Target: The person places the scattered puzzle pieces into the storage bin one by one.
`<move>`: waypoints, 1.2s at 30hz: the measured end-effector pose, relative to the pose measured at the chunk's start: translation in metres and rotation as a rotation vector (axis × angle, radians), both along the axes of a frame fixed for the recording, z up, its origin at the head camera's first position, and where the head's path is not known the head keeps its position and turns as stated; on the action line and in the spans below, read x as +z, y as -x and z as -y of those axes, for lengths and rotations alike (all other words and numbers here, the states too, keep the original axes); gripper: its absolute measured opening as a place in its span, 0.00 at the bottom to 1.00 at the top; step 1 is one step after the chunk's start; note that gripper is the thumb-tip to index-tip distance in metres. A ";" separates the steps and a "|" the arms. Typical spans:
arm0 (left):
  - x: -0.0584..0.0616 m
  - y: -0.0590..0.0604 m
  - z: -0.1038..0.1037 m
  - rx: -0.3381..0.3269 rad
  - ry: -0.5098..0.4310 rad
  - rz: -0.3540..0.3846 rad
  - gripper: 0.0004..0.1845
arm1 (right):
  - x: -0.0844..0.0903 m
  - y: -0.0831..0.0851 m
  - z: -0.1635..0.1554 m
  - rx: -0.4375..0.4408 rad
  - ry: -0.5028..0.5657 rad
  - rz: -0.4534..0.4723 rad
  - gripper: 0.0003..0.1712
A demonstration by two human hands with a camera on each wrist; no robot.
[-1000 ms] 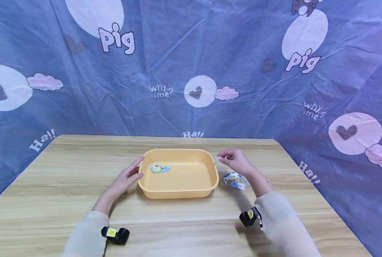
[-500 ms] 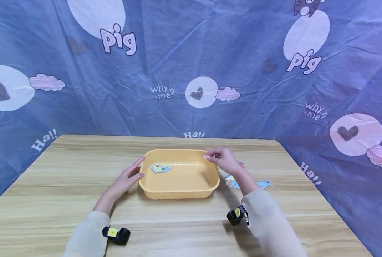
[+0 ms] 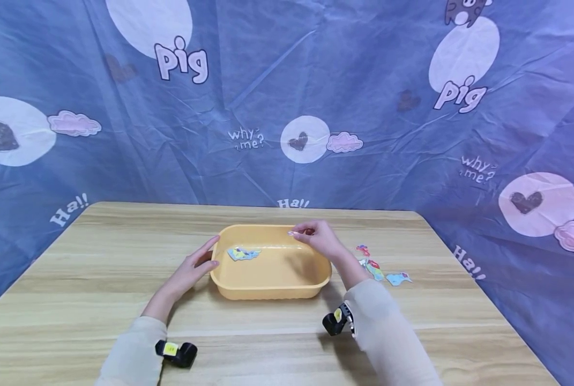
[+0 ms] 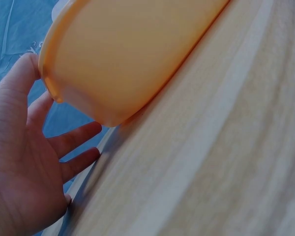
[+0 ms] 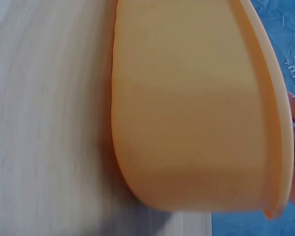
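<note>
My left hand [image 3: 184,274] rests against the left end of a yellow plastic basin [image 3: 267,293], thumb and forefinger spread at the rim. In the left wrist view its other fingers [image 4: 81,140] reach out fairly straight below the rim. Over the basin's right back part, my right hand [image 3: 318,239] pinches a small pale puzzle piece [image 3: 292,233] between thumb and fingertips. In the right wrist view the basin wall hides most of that hand. A blue and yellow map-like puzzle piece [image 3: 242,254] lies inside the basin at the left.
Right of the basin, several colourful puzzle pieces lie on the wooden table [image 3: 123,246]: a small red and blue one [image 3: 363,250], a green and red one [image 3: 375,269] and a light blue one [image 3: 399,278]. A blue printed cloth [image 3: 248,177] hangs behind the table.
My right hand has moved left from beside the basin to over it, carrying the small pale puzzle piece. The pieces at the right have come into view. The left hand stays at the rim.
</note>
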State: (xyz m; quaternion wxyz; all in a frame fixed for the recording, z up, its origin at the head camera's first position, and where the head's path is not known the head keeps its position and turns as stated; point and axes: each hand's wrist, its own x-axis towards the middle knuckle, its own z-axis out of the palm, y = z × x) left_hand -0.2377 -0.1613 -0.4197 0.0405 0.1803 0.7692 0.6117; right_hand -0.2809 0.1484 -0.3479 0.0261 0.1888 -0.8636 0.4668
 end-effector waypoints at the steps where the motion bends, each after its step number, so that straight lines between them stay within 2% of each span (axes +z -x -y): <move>1: 0.000 0.000 0.000 0.001 0.002 0.001 0.31 | -0.001 0.001 0.002 -0.003 0.010 0.009 0.08; 10: 0.000 0.000 0.000 -0.003 0.009 -0.006 0.32 | -0.006 0.006 0.014 0.014 0.100 0.066 0.10; 15: 0.000 0.000 0.000 -0.001 0.011 0.000 0.32 | 0.003 -0.002 0.025 0.023 0.124 0.104 0.10; 18: 0.001 -0.001 0.000 0.002 0.011 0.009 0.32 | -0.001 0.002 0.030 0.011 0.135 0.112 0.10; 21: 0.002 -0.001 0.000 -0.002 0.007 0.010 0.32 | -0.014 0.013 0.033 0.005 0.149 0.101 0.10; 30: 0.000 -0.001 -0.001 0.005 0.008 -0.001 0.32 | -0.024 0.017 0.044 -0.007 0.146 0.162 0.09; 36: -0.002 0.001 0.000 -0.003 0.002 -0.005 0.31 | -0.027 0.015 0.049 0.001 0.148 0.167 0.10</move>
